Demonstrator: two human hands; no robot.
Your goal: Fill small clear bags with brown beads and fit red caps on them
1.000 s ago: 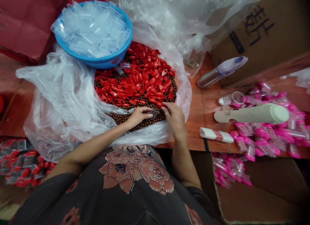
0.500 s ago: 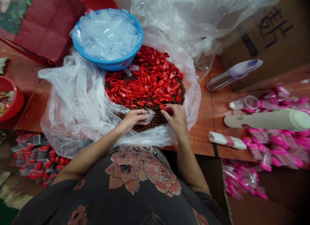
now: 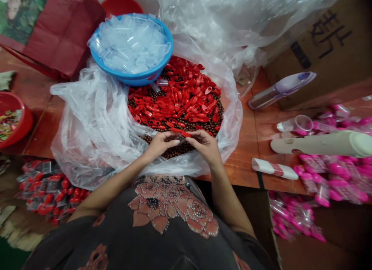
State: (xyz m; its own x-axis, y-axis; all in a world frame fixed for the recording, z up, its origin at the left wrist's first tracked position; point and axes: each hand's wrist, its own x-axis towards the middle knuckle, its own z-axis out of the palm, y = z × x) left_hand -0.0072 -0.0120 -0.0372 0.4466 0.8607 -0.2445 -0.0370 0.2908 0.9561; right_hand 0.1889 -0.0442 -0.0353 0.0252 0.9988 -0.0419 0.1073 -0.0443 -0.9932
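My left hand point(image 3: 161, 144) and my right hand point(image 3: 205, 146) meet above a heap of brown beads point(image 3: 181, 150). Between their fingertips, my left hand pinches a small transparent plastic sleeve point(image 3: 178, 137) and my right hand pinches a red plastic piece point(image 3: 185, 134). Red plastic caps point(image 3: 177, 95) lie in a thick layer over the beads, just beyond my fingers. A wide transparent plastic bag point(image 3: 84, 134) surrounds the pile. Part of the sleeve is hidden by my fingers.
A blue basin point(image 3: 148, 77) of transparent sleeves sits at the pile's far edge. Pink packets point(image 3: 334, 177) cover the wooden table point(image 3: 241, 161) at right, near a beige tube point(image 3: 319, 144). Red packets point(image 3: 52, 194) lie below the table at left.
My hands have moved together, bringing the transparent sleeve and red piece side by side at my fingertips. The view has shifted slightly.
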